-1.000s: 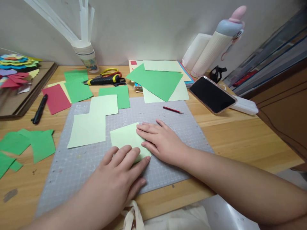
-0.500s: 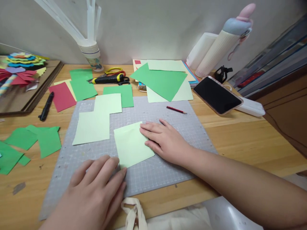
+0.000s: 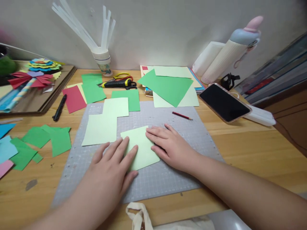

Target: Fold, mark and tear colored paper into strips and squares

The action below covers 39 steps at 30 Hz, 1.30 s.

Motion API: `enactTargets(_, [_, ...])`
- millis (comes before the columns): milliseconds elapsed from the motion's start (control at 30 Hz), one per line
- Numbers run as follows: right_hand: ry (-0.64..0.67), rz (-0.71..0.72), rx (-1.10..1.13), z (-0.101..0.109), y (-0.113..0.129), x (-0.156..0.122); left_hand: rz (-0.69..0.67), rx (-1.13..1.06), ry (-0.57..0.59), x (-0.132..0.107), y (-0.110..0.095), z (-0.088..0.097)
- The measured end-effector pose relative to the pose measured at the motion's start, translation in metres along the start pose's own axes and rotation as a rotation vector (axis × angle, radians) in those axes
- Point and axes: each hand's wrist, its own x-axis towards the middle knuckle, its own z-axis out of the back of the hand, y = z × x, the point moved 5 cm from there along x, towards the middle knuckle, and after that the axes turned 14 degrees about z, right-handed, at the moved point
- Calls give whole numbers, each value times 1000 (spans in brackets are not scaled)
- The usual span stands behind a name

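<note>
A pale green square of paper lies flat on the grey cutting mat. My left hand rests on its left side, fingers spread and fingertips on the sheet; nothing is gripped. At the sheet's right edge lies my right hand, fingers stretched out and pressing the paper down. Farther back on the mat, two more pale green sheets overlap. Behind my right hand is a red and black pencil.
Behind the mat lie a utility knife, a stack of coloured paper and a phone. A paper cup with white strips and a bottle stand by the wall. Green scraps and a black pen are at left.
My left hand has moved forward from the paper's lower left corner onto its left side, its fingers now spread. My right hand stays at the right edge. The view has turned slightly left.
</note>
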Motion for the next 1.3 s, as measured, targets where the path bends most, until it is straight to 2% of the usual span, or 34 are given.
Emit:
enactTargets(100, [-44,-12,46,2,-1,-2,37,31,20,-1,0,-8])
enactTargets(233, [-261,-137,140,9,-13,-8,72,7,8,-1,1,-7])
enactTargets(300, [-324,-188,184,10,-19,-10,86,-18,2,0,2,-6])
enactTargets(367, [-309,-184,200,10,-21,-9,109,-47,3,1,2,-6])
enactTargets(467, [-186,-108,178,9,-16,-5,124,-99,-11,3,3,-6])
enactTargets(567, [-45,-28,152,7,-8,-3,85,-154,-16,4,1,-7])
enactTargets(667, [14,4,160,5,-4,-2,42,-177,-12,3,-1,-8])
enactTargets(900, [-90,-72,216,4,-14,-4,28,-166,-24,1,-5,-6])
enactTargets(1300, [-134,-93,237,4,-18,-6,42,-174,-36,3,-6,-5])
